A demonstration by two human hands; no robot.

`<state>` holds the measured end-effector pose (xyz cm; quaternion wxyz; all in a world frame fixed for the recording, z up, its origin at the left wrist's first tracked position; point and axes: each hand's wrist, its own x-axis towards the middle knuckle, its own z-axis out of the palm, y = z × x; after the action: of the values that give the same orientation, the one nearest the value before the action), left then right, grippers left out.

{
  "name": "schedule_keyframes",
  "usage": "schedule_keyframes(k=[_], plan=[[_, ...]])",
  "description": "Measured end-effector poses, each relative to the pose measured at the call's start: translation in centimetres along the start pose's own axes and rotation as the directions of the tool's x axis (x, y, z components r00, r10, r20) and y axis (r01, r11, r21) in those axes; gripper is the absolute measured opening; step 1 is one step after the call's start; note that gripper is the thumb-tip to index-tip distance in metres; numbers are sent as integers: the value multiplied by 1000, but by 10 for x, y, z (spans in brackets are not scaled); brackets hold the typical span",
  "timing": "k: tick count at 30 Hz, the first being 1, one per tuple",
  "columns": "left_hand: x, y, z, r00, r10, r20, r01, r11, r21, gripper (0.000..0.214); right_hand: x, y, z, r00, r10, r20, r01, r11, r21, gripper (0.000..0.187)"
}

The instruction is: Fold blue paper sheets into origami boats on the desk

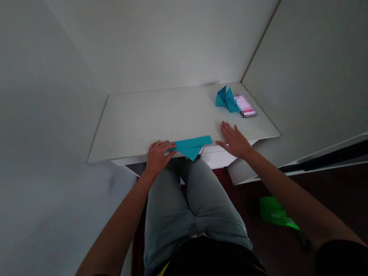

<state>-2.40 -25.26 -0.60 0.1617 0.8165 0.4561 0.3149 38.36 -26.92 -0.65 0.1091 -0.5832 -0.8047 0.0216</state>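
Note:
A piece of folded blue paper (190,144) lies along the front edge of the white table. It has a straight strip at the top and a triangular point that hangs past the edge towards my lap. My left hand (159,156) grips the strip's left end, with fingers on top and the thumb close to the lower side. To the right of the paper, my right hand (234,141) rests on the tabletop, fingers stretched and thumb apart, holding nothing. A second folded blue paper piece (226,100) with pointed flaps stands near the back right.
A blurred pink and white object (245,105) lies beside the pointed paper piece on the white table (152,115). Walls border the table at the back and left, and a panel (320,63) stands at the right. Something green (274,211) is low on the right, by the dark floor.

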Motion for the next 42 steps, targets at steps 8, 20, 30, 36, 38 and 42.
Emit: schedule_keyframes(k=[8, 20, 30, 36, 38, 42], plan=[[55, -10, -8, 960, -278, 17, 243, 807, -538, 36, 63, -61, 4, 968, -8, -251, 159, 794, 587, 101], [67, -26, 5, 861, -506, -53, 337, 645, -686, 26, 98, -60, 41, 966, 242, -94, -48, 523, 851, 85], [63, -28, 6, 898, -439, -10, 342, 714, -611, 44, 101, -59, 44, 945, 294, -141, -23, 493, 870, 59], [62, -25, 2, 903, -430, -20, 343, 747, -569, 45, 97, -66, 33, 957, 263, -121, -54, 574, 817, 40], [61, -24, 1, 902, -431, -21, 344, 748, -568, 48, 97, -68, 31, 954, 274, -120, -58, 564, 824, 46], [60, -24, 0, 903, -430, -7, 345, 736, -583, 53, 96, -71, 30, 947, 292, -135, -44, 532, 845, 57]])
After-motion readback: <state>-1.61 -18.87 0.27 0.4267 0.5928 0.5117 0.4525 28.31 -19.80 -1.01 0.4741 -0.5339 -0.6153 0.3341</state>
